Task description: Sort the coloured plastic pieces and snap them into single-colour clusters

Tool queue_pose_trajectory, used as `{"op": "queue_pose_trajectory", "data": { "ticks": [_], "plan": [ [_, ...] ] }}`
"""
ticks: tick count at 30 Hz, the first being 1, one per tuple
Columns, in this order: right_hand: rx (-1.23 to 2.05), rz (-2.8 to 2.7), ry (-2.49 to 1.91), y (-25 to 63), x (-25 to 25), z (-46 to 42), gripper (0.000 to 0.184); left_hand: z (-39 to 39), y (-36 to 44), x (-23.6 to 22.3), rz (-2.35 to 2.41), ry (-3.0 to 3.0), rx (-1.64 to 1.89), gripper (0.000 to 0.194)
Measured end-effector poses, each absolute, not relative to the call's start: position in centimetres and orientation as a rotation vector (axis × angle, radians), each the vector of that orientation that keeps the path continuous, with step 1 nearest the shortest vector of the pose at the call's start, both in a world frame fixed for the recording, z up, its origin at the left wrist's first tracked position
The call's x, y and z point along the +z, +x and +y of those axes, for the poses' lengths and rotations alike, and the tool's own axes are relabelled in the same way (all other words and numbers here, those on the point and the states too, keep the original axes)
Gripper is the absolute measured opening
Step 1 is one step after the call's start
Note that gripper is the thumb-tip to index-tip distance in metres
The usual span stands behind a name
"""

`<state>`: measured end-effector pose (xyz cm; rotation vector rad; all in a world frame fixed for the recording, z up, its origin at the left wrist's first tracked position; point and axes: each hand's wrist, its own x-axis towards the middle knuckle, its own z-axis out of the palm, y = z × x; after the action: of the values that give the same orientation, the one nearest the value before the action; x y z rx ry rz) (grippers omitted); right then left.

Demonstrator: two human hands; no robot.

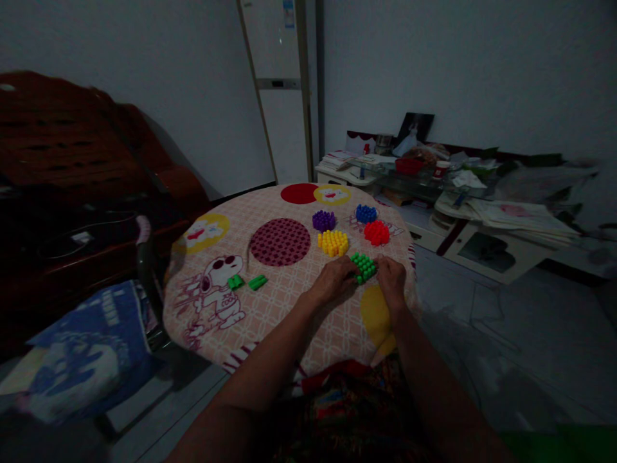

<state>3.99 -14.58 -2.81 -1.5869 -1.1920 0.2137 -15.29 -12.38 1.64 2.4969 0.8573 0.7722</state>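
A cluster of small green pieces (364, 267), standing upright with rounded tops, is between my two hands on the round table. My left hand (337, 275) has its fingers curled against the cluster's left side. At the right edge of the same cluster, my right hand (391, 276) is closed, its fingertips touching the green pieces. Just beyond are similar clusters: yellow pieces (333, 243), red pieces (376, 233), purple pieces (323, 220) and blue pieces (366, 213). Off to the left, two small groups of green pieces lie flat, one group (235, 281) beside the other (258, 281).
A patterned cloth (284, 302) covers the table. A chair with a blue bag (96, 347) stands at the left, near a wooden bench (62, 141). Behind, a cluttered low cabinet (482, 247) lines the wall by a tall white air conditioner (282, 122).
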Motion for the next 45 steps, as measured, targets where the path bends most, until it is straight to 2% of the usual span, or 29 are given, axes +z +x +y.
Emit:
{"op": "queue_pose_trajectory", "data": {
  "ticks": [8, 15, 21, 25, 29, 31, 34, 39, 45],
  "plan": [
    [0.209, -1.182, -1.589, 3.8, -2.7, -14.6, 0.052, -12.1, -15.1, 1.4, 0.937, 2.503, 0.794, 0.015],
    [0.219, -1.186, -1.577, 3.8, -2.5, -14.7, 0.051, -12.0, -15.4, 1.1, 0.96, 2.5, 0.86, 0.027],
    [0.263, -1.166, -1.555, 3.9, -2.7, -14.7, 0.049, -11.1, -18.6, 2.5, 1.359, 2.407, 0.977, 0.019],
    [0.271, -1.154, -1.561, 4.1, -3.1, -14.5, 0.048, -10.2, -24.0, 3.5, 1.81, 2.326, 0.672, 0.025],
    [0.261, -1.177, -1.561, 4.1, -3.2, -14.5, 0.05, -9.9, -30.0, 3.9, 2.007, 2.226, 0.308, 0.051],
    [0.239, -1.186, -1.572, 4.2, -3.1, -14.5, 0.049, -10.0, -32.0, 4.1, 2.038, 2.156, 0.159, 0.055],
    [0.213, -1.202, -1.576, 4.2, -3.0, -14.6, 0.047, -10.3, -33.1, 4.4, 2.039, 2.087, 0.012, 0.044],
    [0.229, -1.188, -1.578, 4.0, -2.8, -14.6, 0.048, -10.4, -32.2, 4.8, 2.024, 2.08, 0.026, 0.029],
    [0.228, -1.195, -1.568, 3.8, -2.7, -14.6, 0.048, -10.3, -28.3, 6.0, 1.82, 2.156, 0.426, 0.011]
  ]
}}
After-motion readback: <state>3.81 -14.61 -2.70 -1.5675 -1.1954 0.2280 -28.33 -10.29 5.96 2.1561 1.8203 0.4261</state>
